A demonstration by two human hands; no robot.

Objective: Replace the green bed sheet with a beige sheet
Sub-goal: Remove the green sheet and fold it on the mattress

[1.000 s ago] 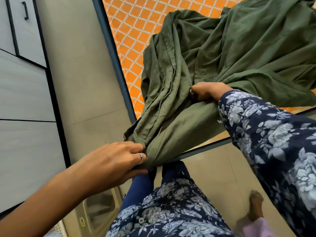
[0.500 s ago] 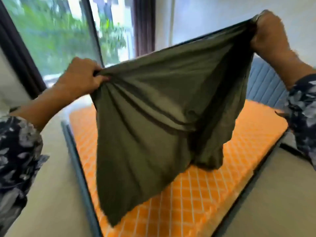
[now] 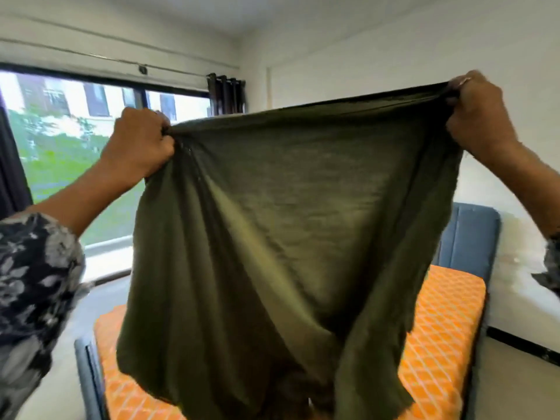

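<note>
Two hands raised, well apart, each clamped on top edge of green sheet (image 3: 272, 237). Left hand (image 3: 139, 144) fisted on left corner; right hand (image 3: 478, 116) fisted on right corner, held higher. Sheet hangs stretched between them, lower edge draped over orange patterned mattress (image 3: 439, 328). Blue bed frame (image 3: 469, 234) behind. Window (image 3: 75, 153) at left. Floral sleeve (image 3: 33, 277) on left arm.

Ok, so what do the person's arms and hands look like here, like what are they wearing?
Both forearms are bare. The left arm's sleeve is dark navy with a pale grey-white floral print, pushed up near the elbow. A scrap of the same print shows at the right sleeve. The left hand and right hand are gloveless; rings are too blurred to confirm.
</note>
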